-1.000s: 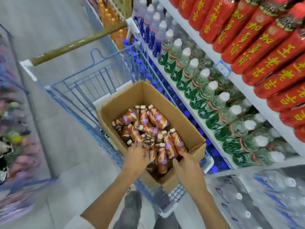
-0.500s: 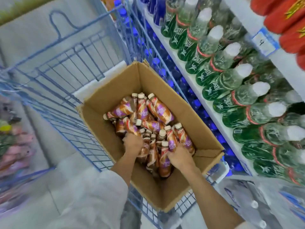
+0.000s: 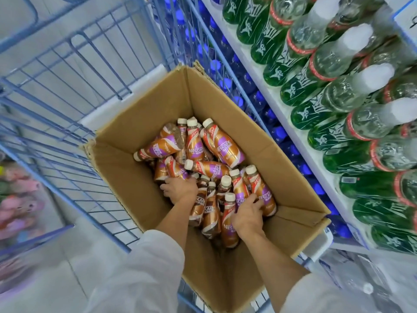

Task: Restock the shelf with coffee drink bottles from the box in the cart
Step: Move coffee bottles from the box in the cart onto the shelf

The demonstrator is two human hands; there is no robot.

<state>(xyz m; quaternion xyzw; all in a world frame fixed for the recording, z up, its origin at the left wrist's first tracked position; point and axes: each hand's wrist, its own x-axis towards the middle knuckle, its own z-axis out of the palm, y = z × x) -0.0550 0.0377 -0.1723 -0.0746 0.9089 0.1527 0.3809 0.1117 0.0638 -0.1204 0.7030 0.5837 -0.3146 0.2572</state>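
Picking is the step in hand: the coffee bottles lie heaped in the box in the cart, beside the shelf. The right hand curls round one bottle. The left hand digs curled into the heap, and I cannot tell whether it grips anything. Next, I reckon, both must lift clear and turn to the shelf.

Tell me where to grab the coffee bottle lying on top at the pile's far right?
Likely round its labelled middle, fingers coming from above: the coffee bottle lies slanted on top of the pile, uncovered, white cap toward the far wall of the box.
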